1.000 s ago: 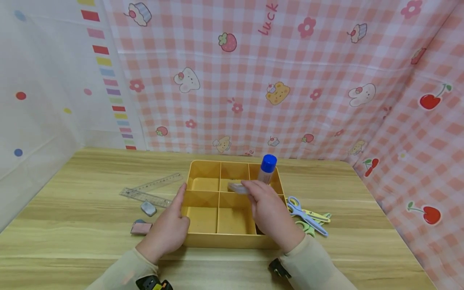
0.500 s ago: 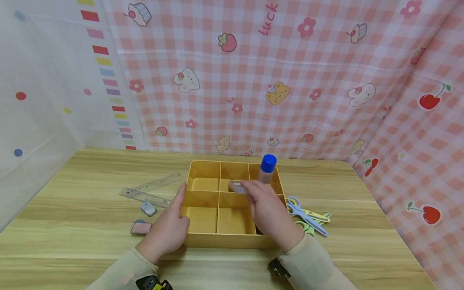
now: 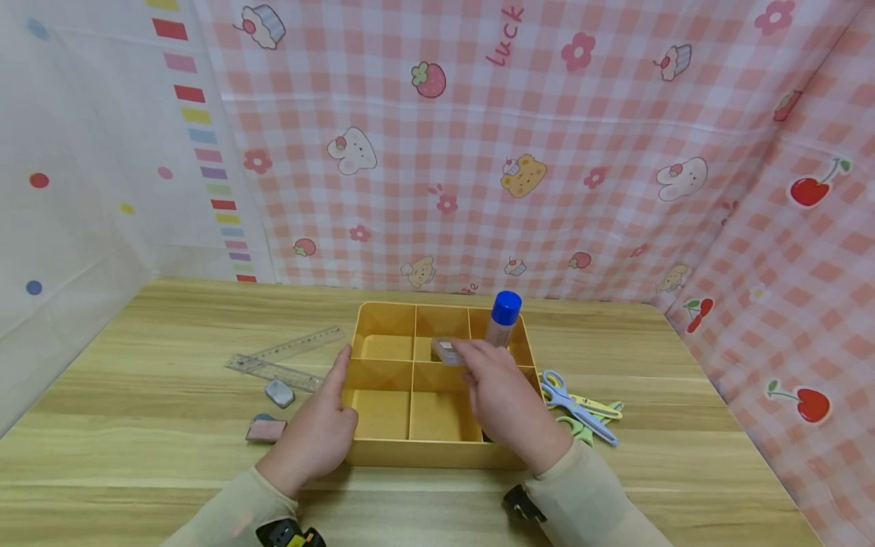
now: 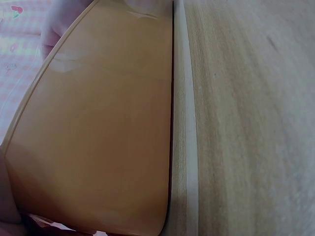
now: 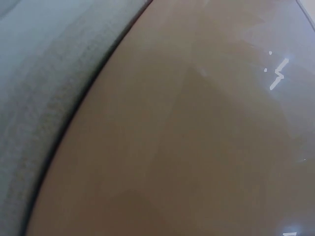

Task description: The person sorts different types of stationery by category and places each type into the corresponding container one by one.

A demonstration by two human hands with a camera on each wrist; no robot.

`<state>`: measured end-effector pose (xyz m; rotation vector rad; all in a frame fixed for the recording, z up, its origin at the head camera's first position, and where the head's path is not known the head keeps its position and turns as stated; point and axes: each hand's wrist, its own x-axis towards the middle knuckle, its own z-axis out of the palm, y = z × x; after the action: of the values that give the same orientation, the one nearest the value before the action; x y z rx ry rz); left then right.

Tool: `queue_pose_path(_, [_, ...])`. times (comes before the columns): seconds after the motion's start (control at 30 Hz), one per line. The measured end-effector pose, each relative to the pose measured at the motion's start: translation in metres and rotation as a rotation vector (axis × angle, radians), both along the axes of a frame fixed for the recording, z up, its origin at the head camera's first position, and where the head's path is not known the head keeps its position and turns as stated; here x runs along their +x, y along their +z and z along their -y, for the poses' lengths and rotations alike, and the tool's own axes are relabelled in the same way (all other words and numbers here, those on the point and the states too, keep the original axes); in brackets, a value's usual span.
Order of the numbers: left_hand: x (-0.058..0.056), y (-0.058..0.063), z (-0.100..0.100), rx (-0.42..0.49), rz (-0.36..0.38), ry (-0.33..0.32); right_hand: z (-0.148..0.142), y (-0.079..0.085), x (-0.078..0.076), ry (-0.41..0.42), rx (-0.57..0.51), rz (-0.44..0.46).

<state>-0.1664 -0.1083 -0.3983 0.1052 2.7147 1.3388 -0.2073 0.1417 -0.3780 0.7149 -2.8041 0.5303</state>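
Observation:
A yellow organizer box (image 3: 437, 453) with several compartments stands on the wooden table. My left hand (image 3: 317, 433) holds its left side, index finger along the wall and thumb at the rim. Over the back middle compartment, my right hand (image 3: 506, 399) pinches a small clear plastic piece (image 3: 446, 350); its kind cannot be made out. A glue stick (image 3: 503, 317) with a blue cap stands upright in the back right compartment. In the left wrist view, the box's outer wall (image 4: 98, 132) fills the middle. A glossy brownish surface (image 5: 197, 137) fills most of the right wrist view.
Left of the box lie clear rulers (image 3: 287, 357), a grey eraser-like block (image 3: 280, 393) and a pink-and-blue block (image 3: 266, 430). On the right, blue-handled scissors (image 3: 581, 410) overlap yellow and green ones (image 3: 601, 410). A checked cloth (image 3: 478, 228) hangs behind the table.
The clear piece in my right hand has tilted slightly, showing more of its flat face; the right fingers shifted a little. My left hand and the box have stayed put.

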Motion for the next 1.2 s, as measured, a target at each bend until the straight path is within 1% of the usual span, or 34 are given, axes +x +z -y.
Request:
queue_pose_path(0.27, [-0.0012,-0.0017,0.0006,0.002,-0.004,-0.003,0.0,0.0013,0.0003,0.013,0.021,-0.005])
queue_pose_path(0.7, [-0.0015,-0.0016,0.0019,0.007,-0.005,-0.006,0.0011,0.003,0.0014,0.004,0.05,0.038])
queue_pose_path(0.93, [-0.0022,-0.0027,0.0022,0.012,-0.003,-0.005,0.0004,0.0026,0.0018,0.001,0.043,0.048])
queue_pose_path(1.2, [-0.0022,-0.0023,0.0017,0.01,0.001,-0.004,-0.0024,0.0049,0.0047,0.017,0.0,0.011])
